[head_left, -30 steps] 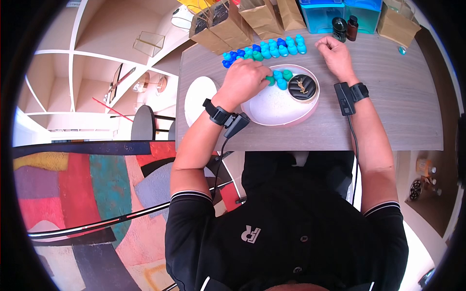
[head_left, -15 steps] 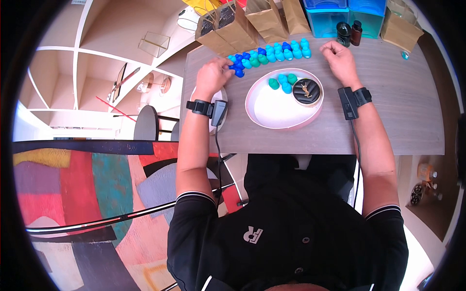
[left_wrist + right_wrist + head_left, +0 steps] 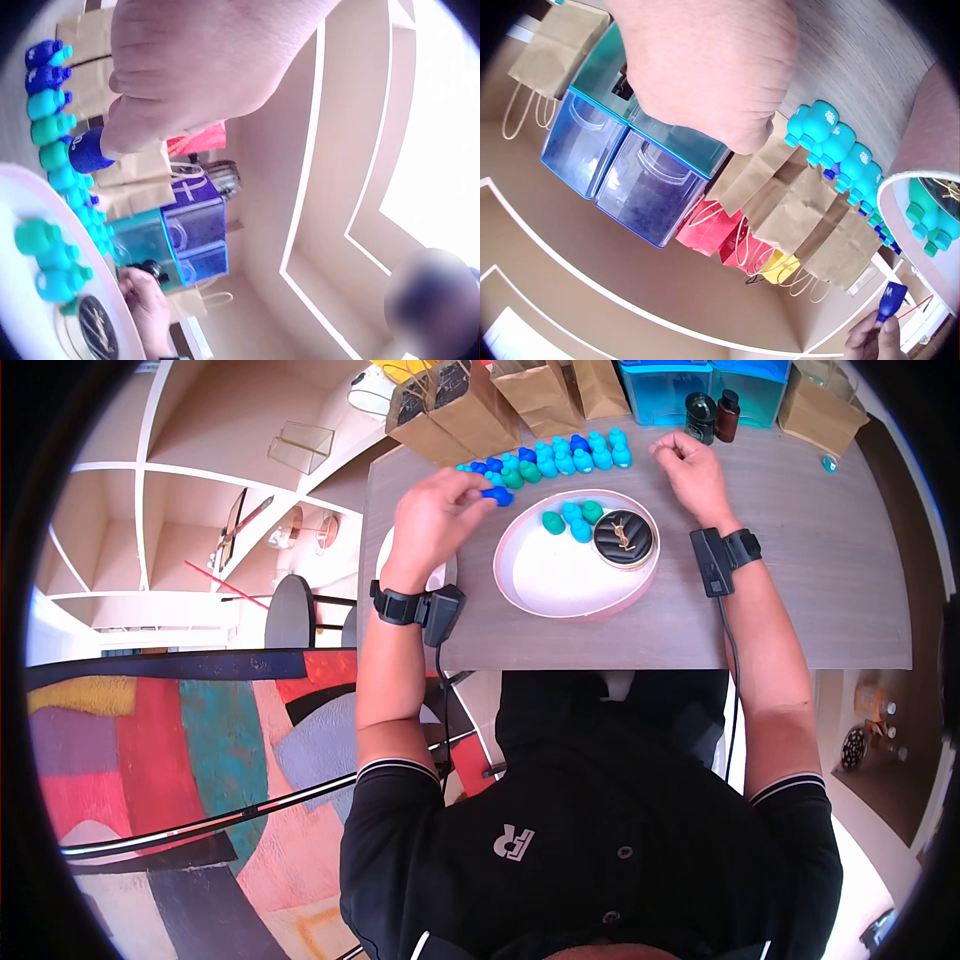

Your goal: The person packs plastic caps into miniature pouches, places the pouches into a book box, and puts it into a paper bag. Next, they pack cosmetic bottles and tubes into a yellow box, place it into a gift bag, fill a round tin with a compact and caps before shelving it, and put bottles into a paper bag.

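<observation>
My left hand (image 3: 435, 520) pinches a small dark blue bottle (image 3: 500, 495) between thumb and fingers. The right wrist view shows this bottle (image 3: 891, 300) held by its narrow cap end. Just right of it stands an oval white-and-pink box (image 3: 525, 590). Inside lie several light blue and green bottles (image 3: 572, 512), beside a round black case (image 3: 625, 530) with a gold emblem. Behind the box, light blue, dark blue and green bottles (image 3: 562, 460) form close rows. My right hand (image 3: 692, 480) rests on the table with loosely curled fingers and nothing visible in them.
Brown paper bags (image 3: 455, 420) line the table's back edge. Blue clear drawers (image 3: 665, 400) and two small dark jars (image 3: 727, 418) stand behind my right hand. A white round lid (image 3: 447, 572) lies partly hidden under my left wrist.
My left hand went from over the box to the left end of the bottle rows, then came back rightward with a dark blue bottle. My right hand keeps its place.
</observation>
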The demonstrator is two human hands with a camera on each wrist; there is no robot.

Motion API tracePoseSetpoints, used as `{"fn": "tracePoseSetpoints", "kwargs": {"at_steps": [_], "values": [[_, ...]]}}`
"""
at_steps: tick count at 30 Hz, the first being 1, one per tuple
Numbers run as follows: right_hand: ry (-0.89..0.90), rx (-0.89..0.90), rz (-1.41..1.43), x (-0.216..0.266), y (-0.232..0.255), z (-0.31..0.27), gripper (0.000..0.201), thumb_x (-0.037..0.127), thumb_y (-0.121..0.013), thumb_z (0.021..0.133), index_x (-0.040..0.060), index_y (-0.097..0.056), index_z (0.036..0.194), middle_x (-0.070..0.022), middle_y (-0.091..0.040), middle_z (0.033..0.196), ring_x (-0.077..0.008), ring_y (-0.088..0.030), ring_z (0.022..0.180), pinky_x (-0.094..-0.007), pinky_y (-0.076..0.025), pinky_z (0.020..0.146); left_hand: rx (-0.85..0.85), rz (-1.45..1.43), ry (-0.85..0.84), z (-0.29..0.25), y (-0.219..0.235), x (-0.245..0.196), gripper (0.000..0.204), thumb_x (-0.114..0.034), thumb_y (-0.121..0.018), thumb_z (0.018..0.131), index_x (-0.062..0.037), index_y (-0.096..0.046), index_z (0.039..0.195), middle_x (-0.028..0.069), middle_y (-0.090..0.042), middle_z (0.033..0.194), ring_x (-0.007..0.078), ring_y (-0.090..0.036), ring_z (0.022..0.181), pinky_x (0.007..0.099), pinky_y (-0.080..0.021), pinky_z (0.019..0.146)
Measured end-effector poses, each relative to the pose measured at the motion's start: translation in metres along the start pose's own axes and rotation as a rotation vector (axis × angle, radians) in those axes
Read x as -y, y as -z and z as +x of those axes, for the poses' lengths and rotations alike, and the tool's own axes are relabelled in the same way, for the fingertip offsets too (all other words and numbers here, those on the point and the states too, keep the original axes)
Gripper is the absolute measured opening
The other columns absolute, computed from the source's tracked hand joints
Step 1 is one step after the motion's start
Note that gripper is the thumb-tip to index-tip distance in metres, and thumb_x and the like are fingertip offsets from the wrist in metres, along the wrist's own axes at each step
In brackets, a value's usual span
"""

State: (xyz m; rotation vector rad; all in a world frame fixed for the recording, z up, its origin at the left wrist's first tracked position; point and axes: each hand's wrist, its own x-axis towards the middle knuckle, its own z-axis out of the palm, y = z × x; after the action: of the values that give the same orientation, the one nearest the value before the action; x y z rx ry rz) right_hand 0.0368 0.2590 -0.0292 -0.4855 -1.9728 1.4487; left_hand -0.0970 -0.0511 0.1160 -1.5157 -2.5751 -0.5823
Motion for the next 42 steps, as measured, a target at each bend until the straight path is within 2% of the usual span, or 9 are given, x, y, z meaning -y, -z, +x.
{"fn": "tracePoseSetpoints", "kwargs": {"at_steps": [4,7,18,21,24,26,31,33,42], "values": [[-0.002,0.023,0.063,-0.007,-0.001,0.002,0.021,0.022,-0.066,0.091,0.0019,-0.071,0.095,-0.0032,-0.068,0.081,-0.0115,-0.058,0.072,-0.0287,-0.047,0.069,0.099,-0.101,-0.386,-0.002,-0.014,-0.034,0.018,-0.011,-0.08,0.077,-0.0096,-0.075,0.094,0.0055,-0.069,0.086,0.0244,-0.066,0.08,0.0354,-0.053,0.073],[0.003,-0.002,0.032,-0.005,0.0,0.001,0.021,0.021,-0.065,0.091,0.0019,-0.072,0.094,-0.0036,-0.07,0.084,-0.0119,-0.06,0.074,-0.0285,-0.048,0.071,0.188,-0.016,-0.469,0.0,-0.032,-0.045,0.017,-0.013,-0.08,0.075,-0.011,-0.074,0.091,0.0043,-0.068,0.085,0.0261,-0.065,0.081,0.0378,-0.052,0.073],[0.011,0.003,-0.018,-0.001,0.001,0.001,0.023,0.025,-0.066,0.09,0.0026,-0.072,0.092,-0.0038,-0.068,0.078,-0.0125,-0.059,0.07,-0.0299,-0.048,0.068,0.204,0.021,-0.47,0.005,-0.054,-0.046,0.015,-0.016,-0.08,0.077,-0.0118,-0.073,0.09,0.0046,-0.065,0.081,0.0262,-0.065,0.079,0.0385,-0.051,0.072],[0.022,-0.017,0.007,-0.001,-0.001,0.0,0.022,0.024,-0.066,0.09,0.0024,-0.071,0.092,-0.0035,-0.067,0.077,-0.012,-0.058,0.07,-0.0299,-0.047,0.067,0.161,-0.09,-0.373,0.009,-0.044,-0.035,0.016,-0.014,-0.079,0.079,-0.0105,-0.073,0.093,0.0061,-0.066,0.084,0.0241,-0.066,0.078,0.0372,-0.052,0.072],[0.059,-0.025,0.008,0.0,-0.002,0.0,0.021,0.023,-0.066,0.09,0.0025,-0.072,0.092,-0.0033,-0.066,0.077,-0.0115,-0.058,0.069,-0.0298,-0.047,0.066,-0.037,-0.086,-0.173,0.017,-0.03,0.002,0.015,-0.018,-0.077,0.082,-0.0116,-0.074,0.095,0.0074,-0.069,0.087,0.026,-0.067,0.081,0.0402,-0.053,0.074],[0.038,-0.008,0.034,-0.005,-0.003,0.0,0.021,0.023,-0.067,0.09,0.0024,-0.071,0.092,-0.003,-0.066,0.077,-0.0115,-0.058,0.069,-0.0296,-0.047,0.066,-0.096,-0.008,0.087,0.022,-0.021,0.033,0.023,-0.018,-0.074,0.083,-0.0117,-0.074,0.106,0.0097,-0.07,0.092,0.0275,-0.069,0.086,0.0409,-0.055,0.077],[-0.058,0.015,0.047,0.0,0.0,0.001,0.021,0.023,-0.067,0.09,0.0021,-0.071,0.091,-0.0018,-0.066,0.076,-0.011,-0.056,0.069,-0.0285,-0.046,0.065,-0.008,0.198,0.186,0.016,-0.037,0.096,0.028,-0.021,-0.072,0.085,-0.0147,-0.073,0.112,0.0095,-0.071,0.099,0.0304,-0.069,0.095,0.0421,-0.055,0.082],[0.025,-0.005,0.039,-0.003,-0.002,0.001,0.021,0.023,-0.067,0.091,0.002,-0.07,0.09,-0.0005,-0.063,0.074,-0.0101,-0.054,0.067,-0.0276,-0.045,0.064,0.076,0.202,0.243,0.013,-0.041,0.096,0.027,-0.021,-0.072,0.085,-0.0156,-0.073,0.111,0.0087,-0.071,0.099,0.0299,-0.069,0.096,0.0422,-0.055,0.082],[-0.001,0.008,0.044,-0.004,-0.001,0.001,0.02,0.022,-0.068,0.09,0.0018,-0.069,0.09,-0.001,-0.064,0.075,-0.0095,-0.054,0.069,-0.0279,-0.045,0.066,0.036,0.125,0.253,-0.001,-0.041,0.101,0.022,-0.021,-0.077,0.081,-0.0114,-0.075,0.101,0.0095,-0.072,0.092,0.0277,-0.07,0.083,0.0401,-0.055,0.076]]}}
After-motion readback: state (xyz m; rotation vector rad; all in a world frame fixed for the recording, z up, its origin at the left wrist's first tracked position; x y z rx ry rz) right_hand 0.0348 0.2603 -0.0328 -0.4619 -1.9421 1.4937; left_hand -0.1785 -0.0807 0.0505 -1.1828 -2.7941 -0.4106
